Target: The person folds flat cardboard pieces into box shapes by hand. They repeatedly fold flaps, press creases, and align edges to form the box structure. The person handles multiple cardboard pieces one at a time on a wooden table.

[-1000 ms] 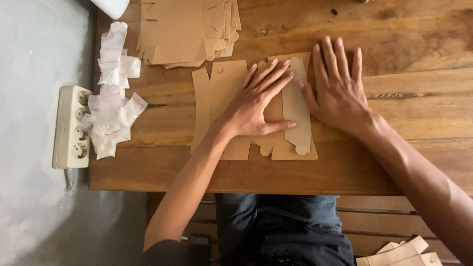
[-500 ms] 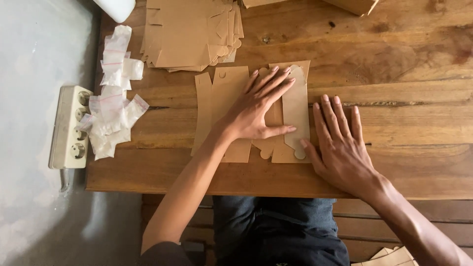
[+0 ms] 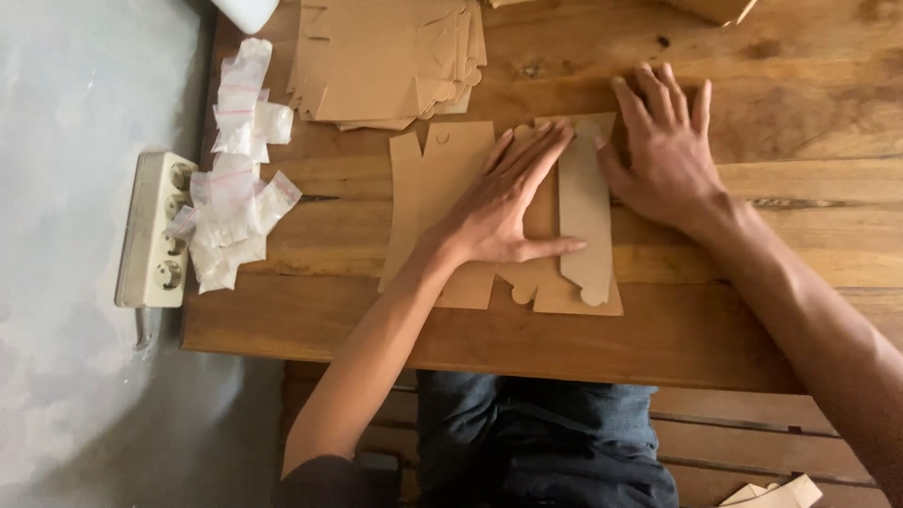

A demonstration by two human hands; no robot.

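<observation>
left hand (image 3: pixel 499 212) spread flat pressing brown cardboard cutout (image 3: pixel 442 188) mid wooden bench (image 3: pixel 800 113), right hand (image 3: pixel 663 150) fingers spread, flat at cutout's right edge, cardboard stack (image 3: pixel 376 56) behind, plastic baggies (image 3: pixel 235 179) left

Wooden table (image 3: pixel 809 310) is carrying a flat brown cardboard cutout (image 3: pixel 442 188), a stack of cardboard blanks (image 3: pixel 376 56), and small clear plastic bags (image 3: pixel 235 198) lying at its left edge.
</observation>
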